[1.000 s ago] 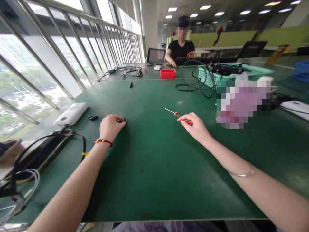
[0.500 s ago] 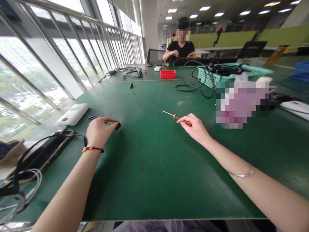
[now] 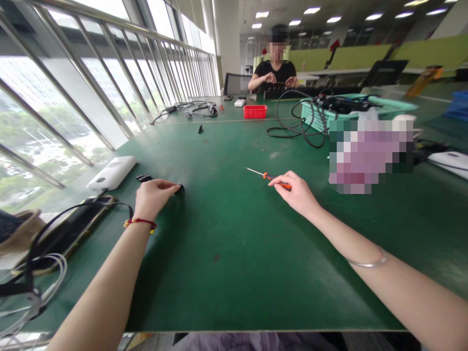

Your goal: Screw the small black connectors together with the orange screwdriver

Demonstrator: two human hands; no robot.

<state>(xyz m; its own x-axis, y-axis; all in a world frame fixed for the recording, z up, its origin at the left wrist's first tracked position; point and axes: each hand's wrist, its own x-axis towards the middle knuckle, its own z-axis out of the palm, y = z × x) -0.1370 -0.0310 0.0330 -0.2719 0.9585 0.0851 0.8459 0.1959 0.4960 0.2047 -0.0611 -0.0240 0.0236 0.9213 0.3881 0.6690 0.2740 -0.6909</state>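
My left hand (image 3: 155, 192) is closed in a pinch on a small black part (image 3: 180, 189) at the left of the green table (image 3: 234, 234). Just behind that hand lies another small black piece (image 3: 144, 178), partly covered by it. My right hand (image 3: 292, 189) grips a screwdriver (image 3: 270, 177) by its orange and black handle. The thin metal shaft points left, towards the middle of the table. Farther back, a small black object (image 3: 200, 128) rests by itself on the tabletop.
On the left are a white device (image 3: 112, 173), a phone (image 3: 78, 229) and cables. A red basket (image 3: 255, 112) and a teal basket (image 3: 318, 117) of cables stand farther back. A blurred pink thing (image 3: 365, 158) lies right. Across the table sits a person (image 3: 276, 70).
The left hand has shifted very slightly, still pinching the black part. The right hand and screwdriver have barely moved. The whole view has shifted a little.
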